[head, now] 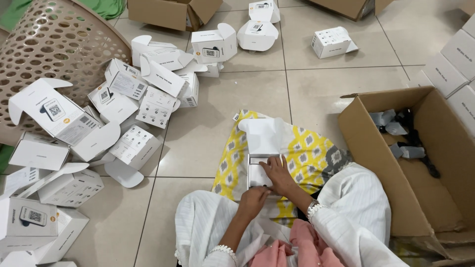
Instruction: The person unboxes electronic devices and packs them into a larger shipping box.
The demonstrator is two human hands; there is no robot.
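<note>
Pressing hands (pixel 267 185) on white box (pixel 262 158)

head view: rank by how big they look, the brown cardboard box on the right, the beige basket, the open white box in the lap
1. Brown cardboard box
2. Beige basket, partly out of frame, so unsure against the first
3. Open white box, plainly smallest

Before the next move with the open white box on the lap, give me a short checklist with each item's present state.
1. Lid of the white box open, flap standing up: ok.
2. Left hand at the box's near edge: ok.
3. Right hand resting on the box's inside: ok.
4. What lies inside the box: cannot tell, hands cover it.
5. Cardboard carton open beside the right arm, wrapped parts inside: ok.
6. Box sits level on the lap: cannot tell.
</note>
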